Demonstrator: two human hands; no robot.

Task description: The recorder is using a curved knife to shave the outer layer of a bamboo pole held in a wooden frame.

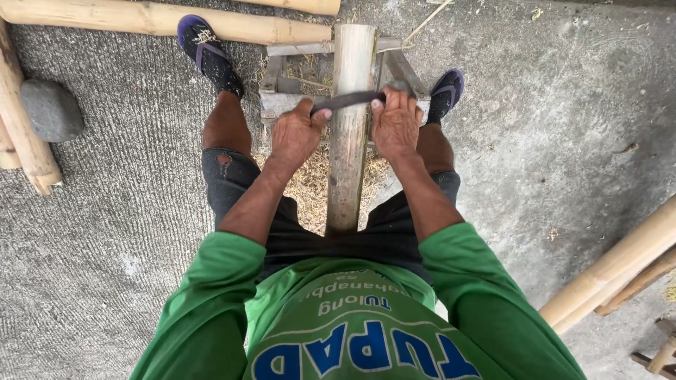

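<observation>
A bamboo pole (348, 134) runs away from me between my legs, its far end resting on a small wooden stand (282, 98). A dark curved blade (348, 100) lies across the pole. My left hand (296, 132) grips the blade's left end and my right hand (396, 123) grips its right end, one on each side of the pole. Both arms wear green sleeves.
Bamboo poles lie on the concrete floor at the far left (162, 20) and near right (620, 264). A grey stone (51, 109) sits at the left. Pale shavings (310, 184) are heaped under the pole. My feet in dark sandals (205, 49) flank the stand.
</observation>
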